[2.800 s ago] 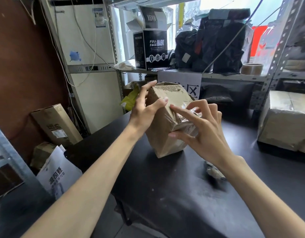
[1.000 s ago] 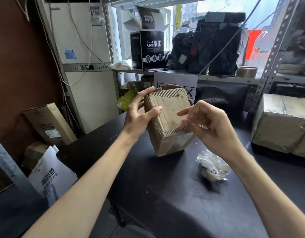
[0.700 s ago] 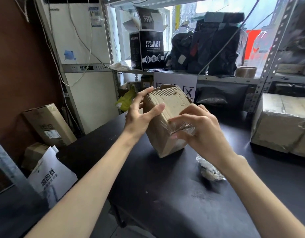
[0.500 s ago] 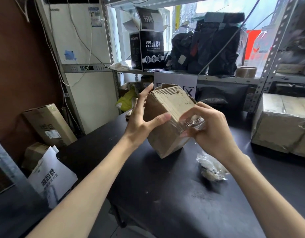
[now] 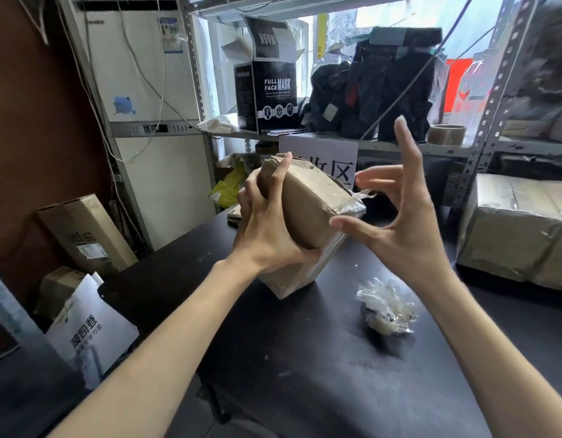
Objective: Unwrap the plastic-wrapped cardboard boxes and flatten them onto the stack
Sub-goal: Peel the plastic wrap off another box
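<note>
Since half a second ago, your right hand (image 5: pixel 409 229) has let go of the wrap (image 5: pixel 355 202) and drawn off just right of the box (image 5: pixel 311 200). Its fingers are spread straight and hold nothing. Your left hand (image 5: pixel 267 235) grips the box's left side, fingers over the top edge, thumb beneath. Box tilted, lower corner on the table (image 5: pixel 305 358). Wrap clings round its right end, loose tail out. Crumpled wad (image 5: pixel 387 308) right of the box, nearer you. Wrapped bundle (image 5: pixel 520 226) well right of the box.
</note>
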Motion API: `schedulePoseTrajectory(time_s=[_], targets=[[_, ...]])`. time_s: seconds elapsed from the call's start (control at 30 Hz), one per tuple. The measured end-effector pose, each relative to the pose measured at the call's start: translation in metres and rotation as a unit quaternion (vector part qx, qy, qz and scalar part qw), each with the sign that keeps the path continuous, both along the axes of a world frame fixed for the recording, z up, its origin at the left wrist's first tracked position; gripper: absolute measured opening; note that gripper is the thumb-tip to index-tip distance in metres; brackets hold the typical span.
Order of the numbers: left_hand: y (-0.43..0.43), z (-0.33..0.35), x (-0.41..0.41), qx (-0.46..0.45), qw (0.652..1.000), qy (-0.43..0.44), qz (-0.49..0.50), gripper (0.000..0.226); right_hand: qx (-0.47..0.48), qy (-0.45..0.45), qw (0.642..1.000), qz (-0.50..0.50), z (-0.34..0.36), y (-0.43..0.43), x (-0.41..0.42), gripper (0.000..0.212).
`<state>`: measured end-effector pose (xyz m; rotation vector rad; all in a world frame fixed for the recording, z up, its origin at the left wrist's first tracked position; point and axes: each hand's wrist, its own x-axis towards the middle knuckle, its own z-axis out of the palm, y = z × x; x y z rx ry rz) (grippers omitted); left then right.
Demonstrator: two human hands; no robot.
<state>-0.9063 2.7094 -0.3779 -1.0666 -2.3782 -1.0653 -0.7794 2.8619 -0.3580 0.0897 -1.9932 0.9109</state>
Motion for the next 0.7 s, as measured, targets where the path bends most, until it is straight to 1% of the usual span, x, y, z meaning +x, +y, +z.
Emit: schedulePoseTrajectory(time_s=[0.03,0.07,0.13,0.17,0.23,0.33,0.4,0.47,0.57,0.63,0.7], targets=[[0.0,0.001,0.0,-0.003,1.0,0.007,0.001,0.147,0.004,-0.015,1.0,-0.004,0.001,0.002,-0.001,0.11],[0.0,0.002,0.002,-0.005,1.0,0.016,0.001,0.146,0.018,-0.03,0.999,-0.014,0.0,0.003,-0.002,0.097],[0.002,0.002,0.006,-0.019,0.999,0.043,-0.002,0.144,0.062,-0.037,0.997,-0.042,-0.005,0.003,-0.006,0.059],[0.003,0.002,0.008,-0.026,0.998,0.056,-0.002,0.144,0.074,-0.032,0.996,-0.048,-0.007,0.002,-0.008,0.044],[0.004,0.001,0.008,-0.027,0.997,0.07,-0.001,0.143,0.069,-0.022,0.996,-0.053,-0.009,0.002,-0.009,0.03],[0.006,0.001,0.008,-0.029,0.997,0.074,0.001,0.144,0.051,0.013,0.996,-0.068,-0.008,0.005,-0.007,0.023],[0.008,0.003,0.008,-0.038,0.997,0.065,0.002,0.146,0.095,0.057,0.99,-0.089,-0.01,0.002,-0.006,0.021],[0.009,0.005,0.005,-0.042,0.999,0.028,-0.001,0.148,0.134,0.088,0.983,-0.093,-0.013,-0.001,-0.006,0.015],[0.005,0.006,-0.005,-0.004,0.999,-0.027,-0.018,0.148,0.168,0.09,0.978,-0.084,-0.013,0.003,-0.005,0.015],[0.003,0.007,-0.006,0.011,0.999,-0.033,-0.024,0.142,0.173,0.086,0.979,-0.066,-0.013,0.005,-0.006,0.016],[0.001,0.007,-0.008,0.006,0.999,-0.028,-0.027,0.135,0.189,0.087,0.976,-0.064,-0.015,0.004,-0.008,0.015]])
